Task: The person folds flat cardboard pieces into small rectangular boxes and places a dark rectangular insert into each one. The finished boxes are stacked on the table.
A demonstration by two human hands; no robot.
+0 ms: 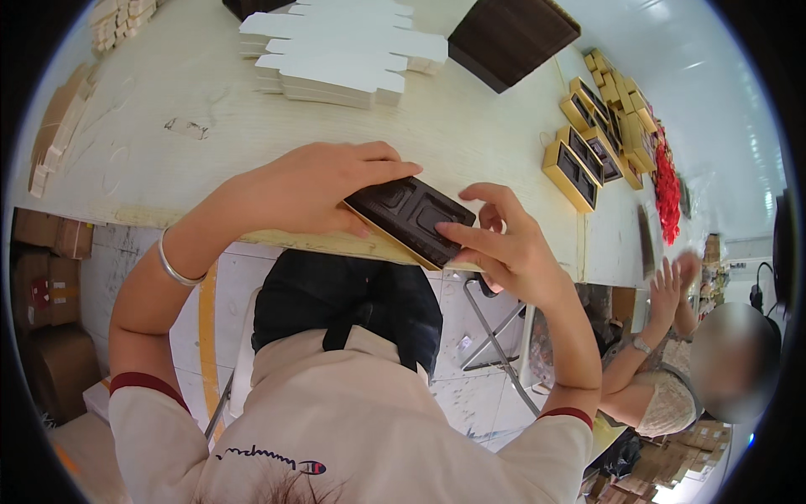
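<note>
Over the table's front edge I hold a small gold box fitted with a dark brown moulded tray with recessed compartments. My left hand grips the box at its left end, thumb on the near side and fingers along the far side. At the other end, my right hand has its thumb resting on the tray's surface, while its index finger is raised and bent beside the corner. The box is tilted, its right end lower and nearer to me. Fingers under the box are hidden.
Flat white carton blanks lie stacked at the back, beside a dark brown stack. Gold boxes with dark trays stand on the right, near red ribbon-like material. A co-worker's hands are raised at the far right.
</note>
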